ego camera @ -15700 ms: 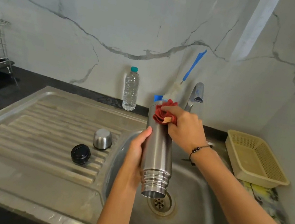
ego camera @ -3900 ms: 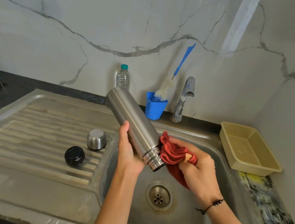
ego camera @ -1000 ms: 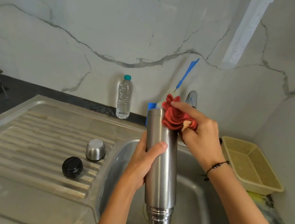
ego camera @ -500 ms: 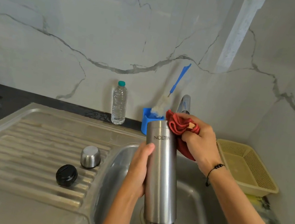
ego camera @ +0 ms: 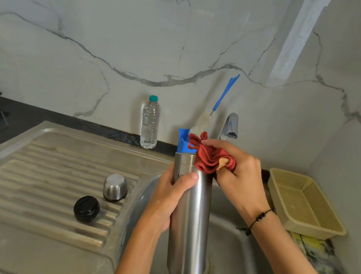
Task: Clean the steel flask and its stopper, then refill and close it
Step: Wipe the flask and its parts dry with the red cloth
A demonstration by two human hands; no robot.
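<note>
Marble-veined walls back a steel sink (ego camera: 273, 262), over which the left hand (ego camera: 169, 203) grips the tall steel flask (ego camera: 192, 223) mouth-down, likely to drain. Right hand (ego camera: 238, 177) fingers pinch a crumpled red cloth (ego camera: 209, 161) against its base. Its round black stopper (ego camera: 86, 208) waits on the drainboard.

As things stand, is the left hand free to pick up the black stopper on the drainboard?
Probably not yet. The left hand grips the flask held upside down over the sink, while the right hand wipes it with a red cloth. The stopper lies unobstructed, beside the steel cup.
</note>
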